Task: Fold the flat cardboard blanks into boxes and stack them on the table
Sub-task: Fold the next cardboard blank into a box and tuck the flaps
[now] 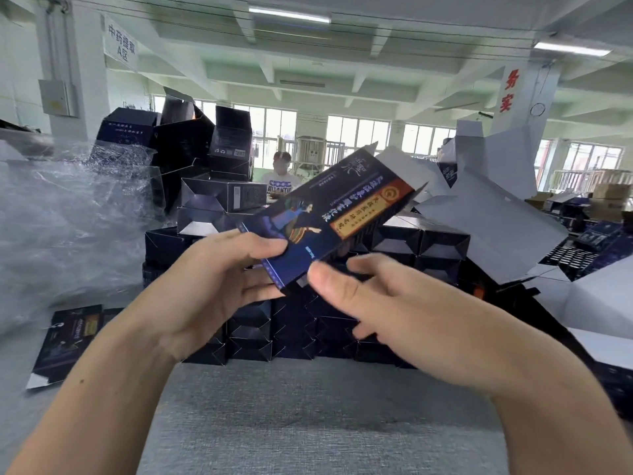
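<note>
Blank, dark blue with a printed figure and an orange-gold label, held in the air above the table, tilted, far end up and to the right. Near end caught between both hands. Left hand under and beside the near left corner, thumb pressed on the printed face, fingers curled beneath: a pinch on the blank. Right hand just right of the near edge, thumb tip touching the lower corner, fingers half spread and blurred behind; whether they press on the blank, cannot tell. Most of the blank reaching well beyond the grip, white inner flaps showing at the far end.

Behind the hands, stacked boxes in rows on the table, dark, ends folded in. More boxes heaped higher, up and left of the grip. White-sided open blanks piled right of the grip. Left of the left wrist, one flat blank lying on the table. Crumpled clear plastic far left. Beyond the pile, a person in a white shirt.
</note>
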